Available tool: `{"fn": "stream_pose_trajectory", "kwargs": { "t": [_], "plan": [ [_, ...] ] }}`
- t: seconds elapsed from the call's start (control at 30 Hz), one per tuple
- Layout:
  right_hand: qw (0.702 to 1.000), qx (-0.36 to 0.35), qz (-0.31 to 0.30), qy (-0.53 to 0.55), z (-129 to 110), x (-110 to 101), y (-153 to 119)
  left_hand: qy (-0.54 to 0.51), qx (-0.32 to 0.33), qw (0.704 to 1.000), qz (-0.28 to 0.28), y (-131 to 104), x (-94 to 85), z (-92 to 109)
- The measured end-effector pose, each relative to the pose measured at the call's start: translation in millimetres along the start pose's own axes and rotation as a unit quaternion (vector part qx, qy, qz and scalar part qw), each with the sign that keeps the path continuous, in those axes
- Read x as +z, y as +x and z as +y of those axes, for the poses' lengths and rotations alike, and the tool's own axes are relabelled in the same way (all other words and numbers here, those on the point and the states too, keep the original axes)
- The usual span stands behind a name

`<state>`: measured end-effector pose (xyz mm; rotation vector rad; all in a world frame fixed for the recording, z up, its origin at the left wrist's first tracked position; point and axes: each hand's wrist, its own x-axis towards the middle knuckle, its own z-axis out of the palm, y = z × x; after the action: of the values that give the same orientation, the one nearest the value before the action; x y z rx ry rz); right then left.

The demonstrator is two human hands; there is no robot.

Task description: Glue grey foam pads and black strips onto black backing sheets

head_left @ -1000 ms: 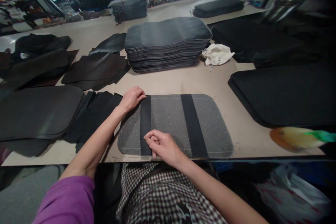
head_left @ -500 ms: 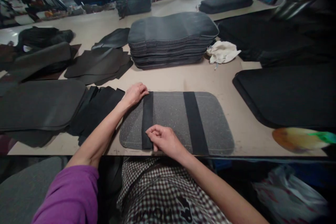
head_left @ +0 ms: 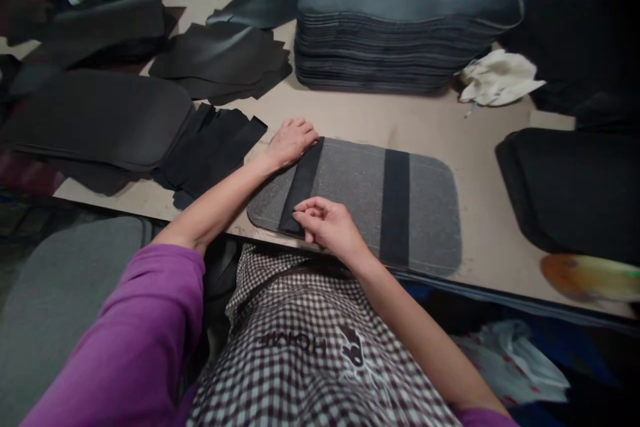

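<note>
A grey panel [head_left: 350,177] with rounded corners lies near the table's front edge, crossed by a left black strip [head_left: 307,173] and a right black strip [head_left: 395,207]. At the far end of the left strip, my left hand [head_left: 294,141] rests with its fingers together; what they hold, if anything, is hidden. My right hand [head_left: 325,221] is pinched over the near part of that same strip, and I cannot make out what is between its fingertips.
Behind the panel stands a tall stack of dark panels [head_left: 380,47], with a white cloth [head_left: 500,77] beside it. Black strips [head_left: 213,147] and dark panels [head_left: 95,113] lie at left. More dark panels [head_left: 580,190] and a yellowish object [head_left: 590,275] are at right.
The view has tilted down and turned, so the table appears slanted. Both hands remain at the left strip, the right one still pinched near its close end.
</note>
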<state>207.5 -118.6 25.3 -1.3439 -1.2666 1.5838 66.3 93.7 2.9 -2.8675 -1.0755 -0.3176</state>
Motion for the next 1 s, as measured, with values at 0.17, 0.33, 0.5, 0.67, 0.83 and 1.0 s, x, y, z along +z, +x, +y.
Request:
{"fn": "stream_pose_trajectory", "kwargs": {
  "t": [0.17, 0.33, 0.5, 0.67, 0.83, 1.0],
  "plan": [
    [0.997, -0.019, -0.011, -0.071, 2.3, 2.1, 1.9, -0.014, -0.004, 1.0, 0.008, -16.4, 1.1, 3.8],
    [0.98, -0.031, -0.021, -0.194, -3.7, -2.2, -1.0, -0.033, -0.021, 0.999, 0.001, -20.4, -0.4, 7.1],
    [0.963, -0.046, -0.027, -0.263, -10.2, -2.1, -1.4, -0.02, -0.017, 1.0, 0.004, -20.2, 1.4, 6.3],
    [0.947, -0.057, -0.019, -0.315, -9.8, 0.3, 0.6, -0.015, -0.019, 1.0, 0.012, -19.8, 4.2, 5.5],
    [0.944, -0.065, -0.019, -0.322, -8.2, 1.1, -0.2, -0.003, -0.018, 1.0, 0.014, -20.3, 5.5, 5.9],
    [0.952, -0.055, -0.025, -0.3, -4.3, 0.7, -2.4, 0.005, -0.014, 1.0, 0.015, -21.1, 5.5, 6.1]
  ]
}}
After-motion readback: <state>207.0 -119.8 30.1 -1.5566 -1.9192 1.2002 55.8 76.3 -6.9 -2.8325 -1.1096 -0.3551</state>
